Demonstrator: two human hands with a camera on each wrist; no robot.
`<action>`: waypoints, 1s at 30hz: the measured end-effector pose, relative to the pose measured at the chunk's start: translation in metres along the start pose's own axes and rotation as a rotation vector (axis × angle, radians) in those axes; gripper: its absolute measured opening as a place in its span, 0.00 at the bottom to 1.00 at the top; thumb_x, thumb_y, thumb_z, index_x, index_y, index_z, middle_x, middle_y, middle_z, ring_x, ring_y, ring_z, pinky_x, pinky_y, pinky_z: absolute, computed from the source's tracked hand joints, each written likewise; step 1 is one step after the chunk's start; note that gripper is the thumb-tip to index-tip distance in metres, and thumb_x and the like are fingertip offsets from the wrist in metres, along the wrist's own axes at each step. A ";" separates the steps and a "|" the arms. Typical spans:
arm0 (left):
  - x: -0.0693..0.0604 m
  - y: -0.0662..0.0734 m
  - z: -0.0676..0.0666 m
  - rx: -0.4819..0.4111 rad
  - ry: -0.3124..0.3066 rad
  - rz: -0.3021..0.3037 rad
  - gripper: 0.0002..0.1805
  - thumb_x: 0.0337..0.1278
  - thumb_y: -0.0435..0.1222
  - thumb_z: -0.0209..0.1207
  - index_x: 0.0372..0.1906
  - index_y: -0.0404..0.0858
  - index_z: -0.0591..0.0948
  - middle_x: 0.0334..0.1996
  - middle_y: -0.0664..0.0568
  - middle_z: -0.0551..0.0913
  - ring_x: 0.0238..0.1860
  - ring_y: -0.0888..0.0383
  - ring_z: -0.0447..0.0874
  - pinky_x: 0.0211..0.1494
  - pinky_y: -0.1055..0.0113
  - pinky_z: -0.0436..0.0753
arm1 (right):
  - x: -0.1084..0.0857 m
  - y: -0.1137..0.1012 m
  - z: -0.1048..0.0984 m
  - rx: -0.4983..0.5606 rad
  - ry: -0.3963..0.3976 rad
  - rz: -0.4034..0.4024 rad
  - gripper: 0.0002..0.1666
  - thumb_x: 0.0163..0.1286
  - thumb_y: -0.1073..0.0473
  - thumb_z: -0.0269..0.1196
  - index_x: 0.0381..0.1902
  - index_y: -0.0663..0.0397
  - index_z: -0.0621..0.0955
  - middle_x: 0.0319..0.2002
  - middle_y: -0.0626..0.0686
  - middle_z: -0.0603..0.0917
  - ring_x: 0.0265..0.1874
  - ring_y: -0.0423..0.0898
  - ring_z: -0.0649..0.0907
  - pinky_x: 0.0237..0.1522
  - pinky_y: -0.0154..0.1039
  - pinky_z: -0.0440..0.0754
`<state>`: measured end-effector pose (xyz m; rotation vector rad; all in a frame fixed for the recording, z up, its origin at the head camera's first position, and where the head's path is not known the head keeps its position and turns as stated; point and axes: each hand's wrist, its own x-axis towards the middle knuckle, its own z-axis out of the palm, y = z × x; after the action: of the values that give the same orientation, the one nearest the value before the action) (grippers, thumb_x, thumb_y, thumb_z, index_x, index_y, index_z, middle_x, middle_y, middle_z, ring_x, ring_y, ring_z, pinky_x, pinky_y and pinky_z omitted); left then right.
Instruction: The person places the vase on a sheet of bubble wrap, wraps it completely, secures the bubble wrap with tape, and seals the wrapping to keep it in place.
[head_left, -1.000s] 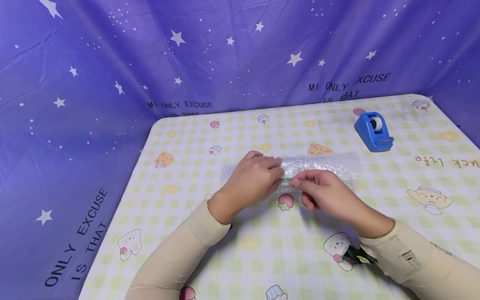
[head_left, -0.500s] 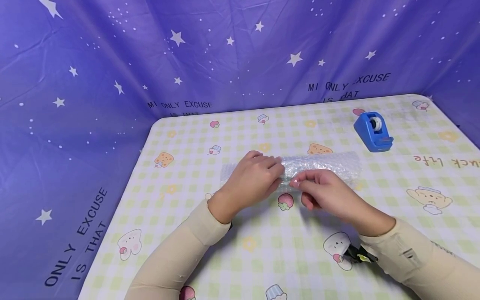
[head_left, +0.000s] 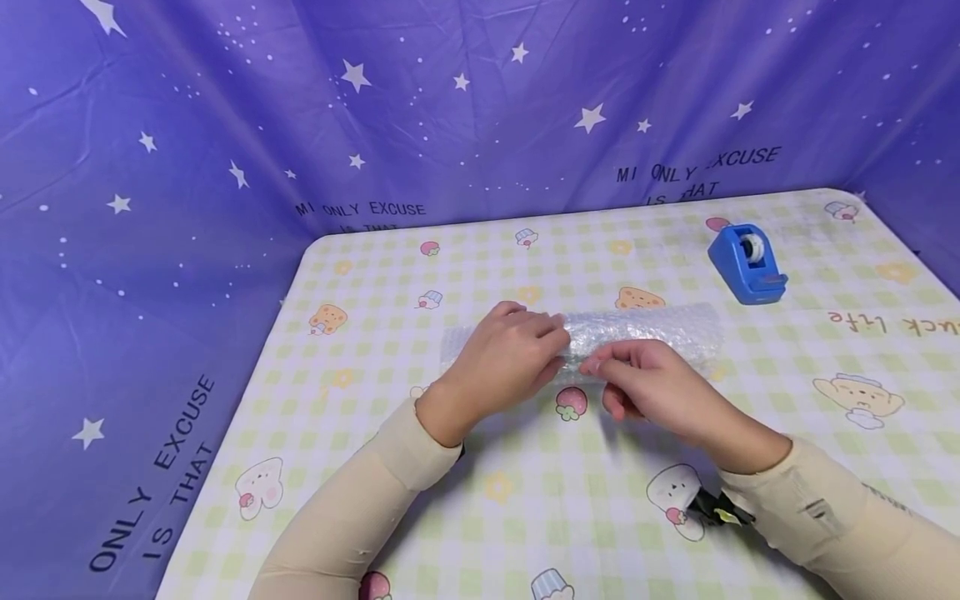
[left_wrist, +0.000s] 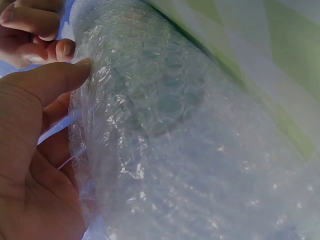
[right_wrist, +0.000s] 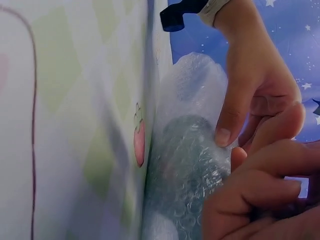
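A roll of clear bubble wrap (head_left: 645, 329) lies crosswise on the table. Through its layers a greenish thing with a rounded edge (left_wrist: 167, 102) shows; its kind is hidden. My left hand (head_left: 504, 354) grips the roll left of its middle, thumb on the near side and fingers over the far side. Just to the right, my right hand (head_left: 648, 383) has its thumb and forefinger tips together against the wrap's near side. They seem to pinch the bubble wrap there; the exact spot is too small to make out. Its other fingers are curled.
A blue tape dispenser (head_left: 748, 265) with a roll of tape stands at the back right of the table. The tablecloth (head_left: 570, 500) is green-checked with cartoon prints. A purple star-patterned curtain (head_left: 465, 125) hangs behind and at the sides.
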<state>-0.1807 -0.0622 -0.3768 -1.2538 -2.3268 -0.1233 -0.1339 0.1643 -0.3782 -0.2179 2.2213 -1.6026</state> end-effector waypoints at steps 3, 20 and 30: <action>0.001 0.001 0.000 0.000 0.003 0.008 0.02 0.59 0.39 0.67 0.33 0.47 0.84 0.47 0.56 0.90 0.45 0.59 0.89 0.57 0.59 0.79 | 0.001 0.000 0.000 -0.119 0.083 -0.014 0.24 0.81 0.46 0.54 0.44 0.61 0.85 0.16 0.53 0.81 0.13 0.41 0.70 0.18 0.37 0.67; 0.002 0.002 -0.001 0.030 0.010 0.015 0.02 0.60 0.39 0.66 0.32 0.48 0.86 0.48 0.55 0.90 0.43 0.58 0.89 0.57 0.58 0.79 | 0.015 0.006 0.002 -0.238 0.188 0.003 0.29 0.78 0.38 0.56 0.32 0.56 0.86 0.18 0.53 0.85 0.10 0.43 0.72 0.12 0.37 0.65; 0.001 0.003 -0.003 0.028 0.003 0.010 0.02 0.60 0.40 0.67 0.33 0.48 0.86 0.47 0.56 0.90 0.43 0.58 0.89 0.56 0.59 0.79 | 0.012 0.007 0.002 -0.278 0.194 -0.017 0.32 0.78 0.35 0.55 0.30 0.56 0.86 0.18 0.51 0.84 0.11 0.44 0.73 0.12 0.37 0.65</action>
<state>-0.1774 -0.0609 -0.3740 -1.2514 -2.3115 -0.0891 -0.1436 0.1607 -0.3879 -0.1632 2.5961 -1.3693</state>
